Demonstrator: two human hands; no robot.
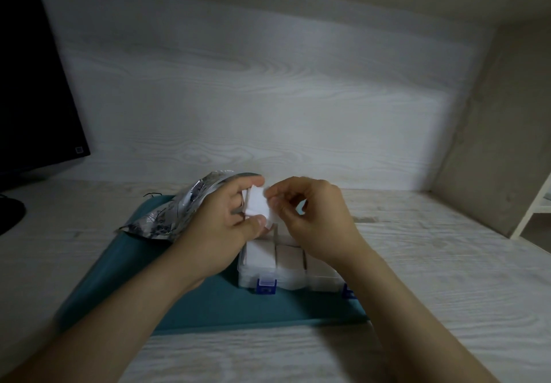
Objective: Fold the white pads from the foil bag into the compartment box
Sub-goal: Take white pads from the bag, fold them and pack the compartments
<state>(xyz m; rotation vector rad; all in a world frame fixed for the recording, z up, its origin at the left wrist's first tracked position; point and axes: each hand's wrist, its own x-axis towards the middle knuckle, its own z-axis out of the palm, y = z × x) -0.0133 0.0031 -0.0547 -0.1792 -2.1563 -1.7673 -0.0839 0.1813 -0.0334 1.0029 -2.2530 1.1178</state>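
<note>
Slippage worries me: my left hand [220,218] pinches the white pad [257,203] between thumb and fingers, my right hand [313,218] nips its edge, directly above the box [268,277]. A loose crease could spring open before reaching a cell [289,256] beneath my grip.

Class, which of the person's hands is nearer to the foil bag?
Left. The left hand, holding the white pad, overlaps the foil bag at its right edge; the right hand pinches the pad from farther right, above the compartment box.
</note>
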